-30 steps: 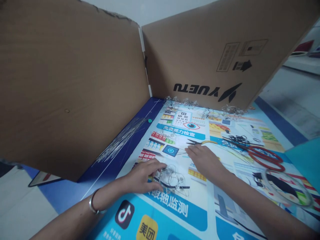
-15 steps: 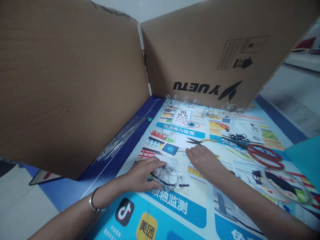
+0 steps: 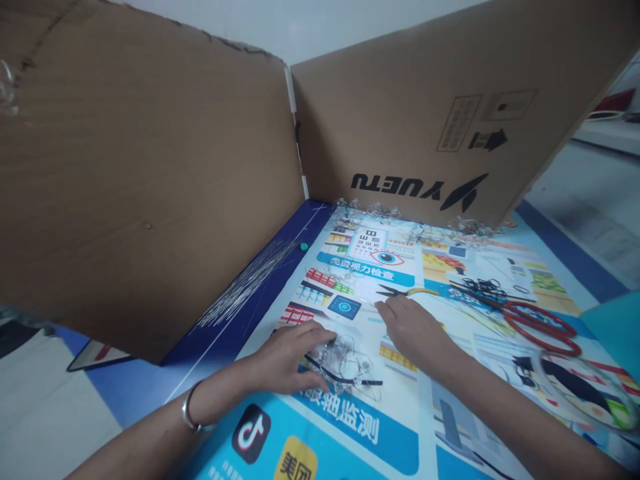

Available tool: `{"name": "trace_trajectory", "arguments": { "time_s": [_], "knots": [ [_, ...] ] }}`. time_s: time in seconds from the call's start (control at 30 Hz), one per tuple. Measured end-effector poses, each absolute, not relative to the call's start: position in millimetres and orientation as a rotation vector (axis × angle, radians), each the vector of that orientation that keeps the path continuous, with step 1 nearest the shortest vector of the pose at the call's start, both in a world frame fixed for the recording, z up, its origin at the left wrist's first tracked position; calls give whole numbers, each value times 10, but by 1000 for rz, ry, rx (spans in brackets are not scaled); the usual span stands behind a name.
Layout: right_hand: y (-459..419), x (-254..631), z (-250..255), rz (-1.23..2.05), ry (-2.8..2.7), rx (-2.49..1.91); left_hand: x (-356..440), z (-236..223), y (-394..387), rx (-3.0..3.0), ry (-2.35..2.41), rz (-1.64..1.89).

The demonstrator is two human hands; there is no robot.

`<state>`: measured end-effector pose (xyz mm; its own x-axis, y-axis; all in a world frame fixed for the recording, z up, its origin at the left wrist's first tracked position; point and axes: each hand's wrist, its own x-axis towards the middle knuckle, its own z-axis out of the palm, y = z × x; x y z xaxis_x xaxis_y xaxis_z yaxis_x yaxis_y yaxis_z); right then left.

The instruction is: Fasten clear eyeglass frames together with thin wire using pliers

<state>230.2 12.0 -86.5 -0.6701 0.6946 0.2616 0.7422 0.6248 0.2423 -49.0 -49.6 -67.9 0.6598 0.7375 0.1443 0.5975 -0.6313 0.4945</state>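
Observation:
My left hand (image 3: 293, 357) rests over the printed sheet, thumb and fingers spread apart. Between and just beyond its fingertips lies a tangled bundle of clear, wiry pieces (image 3: 347, 357) with a thin black strip across it. I cannot make out what these pieces are. My right hand (image 3: 410, 327) is closed, fingers curled down and pinched near the sheet. Whatever its fingertips hold is too small or hidden to name. Right beside its knuckles lie pliers (image 3: 395, 291) with dark jaws and yellow handles, partly covered by the hand.
Cardboard panels (image 3: 240, 147) stand at the left and back. Thin straight wires (image 3: 250, 283) lie along the left panel. Red-handled scissors (image 3: 540, 327) and black loops (image 3: 483, 287) are at right, near a round clear dish (image 3: 590, 387). More clear pieces (image 3: 370, 210) line the back panel.
The whole view has shifted slightly, with the scene appearing a little lower and further right. Both hands keep nearly the same places relative to the bundle and pliers.

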Motion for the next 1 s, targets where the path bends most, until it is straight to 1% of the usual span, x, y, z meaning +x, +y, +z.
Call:
{"name": "trace_trajectory", "arguments": {
  "time_s": [0.2, 0.37, 0.53, 0.6, 0.7, 0.8, 0.9, 1.0],
  "knots": [
    [138, 2299, -884, -347, -2617, -1289, -568, -657, -487, 2487, 932, 565],
    [164, 2335, -848, -214, -2629, -1306, -584, -618, -445, 2418, 919, 730],
    [186, 2352, -778, -137, -2657, -1310, -447, -568, -222, 2438, 987, 916],
    [187, 2349, -750, -129, -2660, -1309, -332, -493, -83, 2530, 991, 933],
    [177, 2341, -718, -138, -2661, -1310, -92, -342, 128, 2733, 964, 800],
    [173, 2347, -719, -157, -2642, -1332, 161, -247, 290, 2899, 960, 521],
    [196, 2372, -763, -163, -2614, -1354, 325, -258, 392, 3038, 959, 300],
    [228, 2396, -825, -149, -2608, -1352, 380, -321, 455, 3101, 932, 187]
  ]
}}
